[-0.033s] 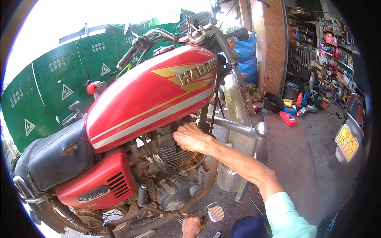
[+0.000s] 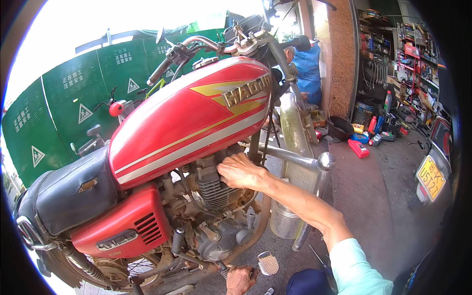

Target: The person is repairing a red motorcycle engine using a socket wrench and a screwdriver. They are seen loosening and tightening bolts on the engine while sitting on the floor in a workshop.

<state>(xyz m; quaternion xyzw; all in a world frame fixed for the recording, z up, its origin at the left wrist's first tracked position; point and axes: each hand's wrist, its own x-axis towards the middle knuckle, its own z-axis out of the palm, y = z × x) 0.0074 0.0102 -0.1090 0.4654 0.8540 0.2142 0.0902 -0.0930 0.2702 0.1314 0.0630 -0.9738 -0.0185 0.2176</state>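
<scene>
A red motorcycle with a fuel tank (image 2: 191,118) and a finned engine cylinder (image 2: 216,191) stands in front of me. My right hand (image 2: 241,171) reaches in under the tank, against the upper side of the cylinder. Its fingers are curled closed, and whatever lies in them is hidden behind the hand. Low down, my left hand (image 2: 239,280) is wrapped around a black rubber footpeg (image 2: 224,271) below the engine cover (image 2: 221,241). Just right of that hand sits a patterned pedal pad (image 2: 268,264), apart from the fingers.
A chrome crash bar with a ball end (image 2: 326,161) juts out beside my right forearm. Bottles, a black basin (image 2: 340,129) and tools crowd the workshop doorway. Another vehicle's tail (image 2: 432,172) is at right. A person in blue (image 2: 307,71) is beyond the front fork. Green hoarding (image 2: 69,98) lines the left.
The whole view has shifted very slightly. Both hands keep their places on the motorcycle.
</scene>
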